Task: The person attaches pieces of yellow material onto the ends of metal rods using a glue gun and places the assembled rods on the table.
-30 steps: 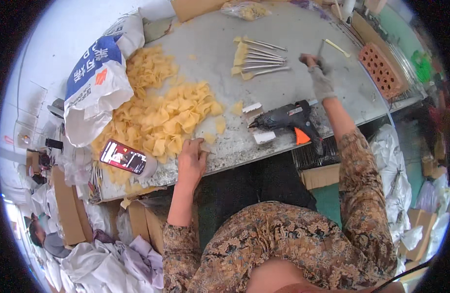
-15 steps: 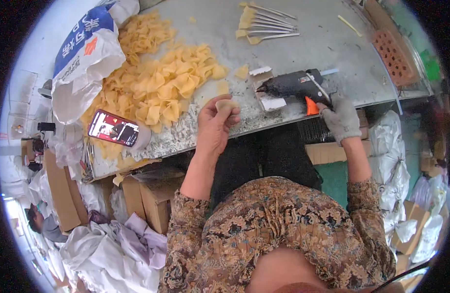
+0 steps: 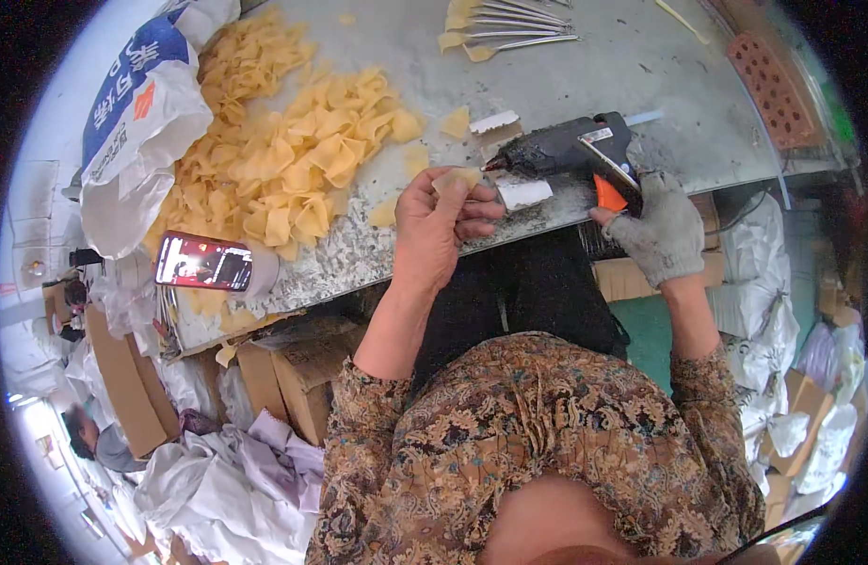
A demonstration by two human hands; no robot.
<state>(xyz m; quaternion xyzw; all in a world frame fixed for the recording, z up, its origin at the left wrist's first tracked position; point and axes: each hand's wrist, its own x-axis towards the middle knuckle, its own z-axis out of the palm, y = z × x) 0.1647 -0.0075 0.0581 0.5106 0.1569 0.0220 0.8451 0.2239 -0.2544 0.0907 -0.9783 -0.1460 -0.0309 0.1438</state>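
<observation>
- The bare left hand (image 3: 436, 224) pinches a small pale-yellow petal-shaped piece (image 3: 456, 179) between thumb and curled fingers (image 3: 479, 205), just above the near edge of the table.
- The right hand (image 3: 662, 231), in a grey knitted glove, is wrapped around the handle of a black glue gun with an orange trigger (image 3: 570, 151); the gloved fingers are closed on the grip.
- The gun's nozzle points left, its tip just beside the held piece; whether they touch cannot be told.
- A small white paper scrap (image 3: 526, 193) lies on the table under the gun's barrel, between the two hands.
- A large loose heap of the same yellow pieces (image 3: 283, 160) lies on the grey metal tabletop (image 3: 585, 75), left of the hands; a few single pieces lie between it and the gun.
- A white woven sack with blue and orange print (image 3: 137, 122) lies open-mouthed at the left end of the table, the yellow heap against its opening; what is inside is hidden.
- A smartphone with a lit screen (image 3: 203, 261) rests at the table's near left corner, beside the heap.
- A row of thin metal sticks with yellow tips (image 3: 509, 24) lies at the far side.
- A red perforated brick (image 3: 778, 80) sits at the right end.
- Brown cardboard boxes (image 3: 293, 377) stand under the table; their contents cannot be seen.
</observation>
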